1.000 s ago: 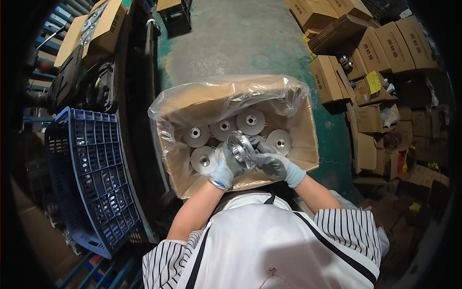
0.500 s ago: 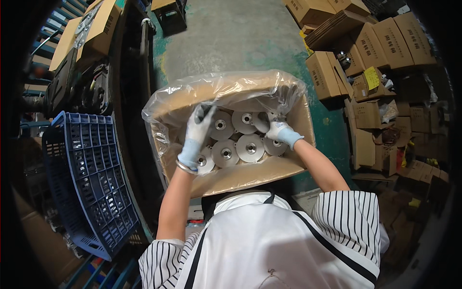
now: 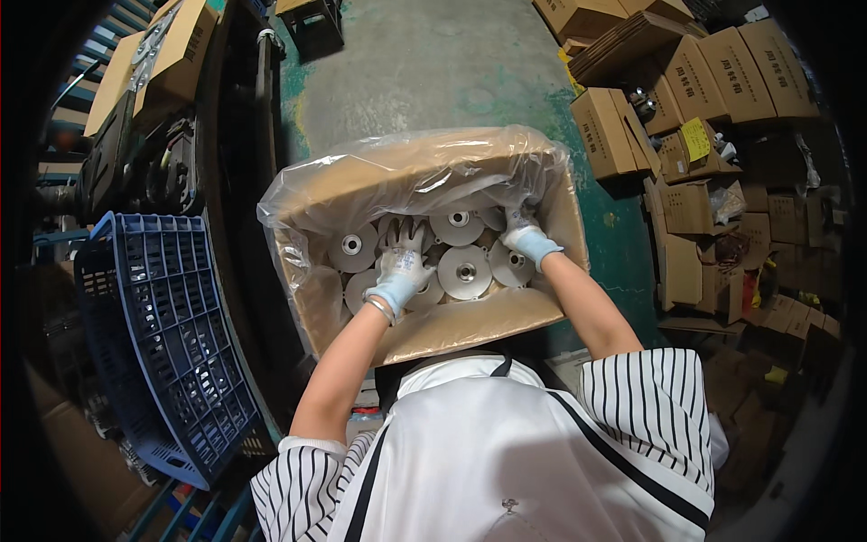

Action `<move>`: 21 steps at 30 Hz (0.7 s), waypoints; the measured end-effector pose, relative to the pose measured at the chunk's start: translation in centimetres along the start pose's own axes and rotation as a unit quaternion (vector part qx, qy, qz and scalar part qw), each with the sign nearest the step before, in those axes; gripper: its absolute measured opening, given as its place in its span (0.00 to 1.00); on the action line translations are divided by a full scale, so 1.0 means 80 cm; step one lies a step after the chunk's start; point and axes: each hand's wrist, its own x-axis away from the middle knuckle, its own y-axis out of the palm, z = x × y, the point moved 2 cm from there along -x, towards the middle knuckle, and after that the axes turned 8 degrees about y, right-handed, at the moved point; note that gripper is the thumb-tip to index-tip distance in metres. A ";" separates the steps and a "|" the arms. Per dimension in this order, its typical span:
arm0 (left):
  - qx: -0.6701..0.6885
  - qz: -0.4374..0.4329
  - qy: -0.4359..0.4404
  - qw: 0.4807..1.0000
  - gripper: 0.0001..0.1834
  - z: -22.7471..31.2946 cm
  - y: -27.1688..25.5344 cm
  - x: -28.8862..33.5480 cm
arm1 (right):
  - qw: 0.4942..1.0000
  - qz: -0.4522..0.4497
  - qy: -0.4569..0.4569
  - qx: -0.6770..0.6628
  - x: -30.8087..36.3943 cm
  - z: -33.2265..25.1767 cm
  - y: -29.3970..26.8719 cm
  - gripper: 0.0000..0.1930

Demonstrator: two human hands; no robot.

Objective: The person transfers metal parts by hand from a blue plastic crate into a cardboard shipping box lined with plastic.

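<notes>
Both my hands wear white gloves with light-blue cuffs and dark fingertips, and both are inside a cardboard box [image 3: 424,332] lined with clear plastic film [image 3: 312,185]. Several round grey metal discs with raised centre hubs lie in it, among them a front disc [image 3: 464,272] and a left disc [image 3: 352,247]. My left hand [image 3: 403,260] lies open, palm down, with fingers spread over the discs left of the middle. At the far right corner my right hand [image 3: 526,231] reaches down beside a partly covered disc [image 3: 492,218]; its fingertips are too dark and hidden to show a grip.
A blue plastic crate [image 3: 176,343] stands tilted at the left, beside a dark bench edge [image 3: 244,181]. An open carton [image 3: 176,63] holding metal parts sits at the upper left. Stacked cartons [image 3: 709,77] line the right. A dark stool [image 3: 310,25] stands on the floor ahead.
My left hand has moved right and nearer me, now flat on the discs, uncovering discs at the left. My right hand has shifted slightly farther into the far right corner.
</notes>
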 end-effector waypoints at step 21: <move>0.488 0.327 0.173 0.790 0.28 0.064 -0.190 -0.016 | 0.998 -0.037 0.035 0.046 0.015 -0.012 -0.010 0.22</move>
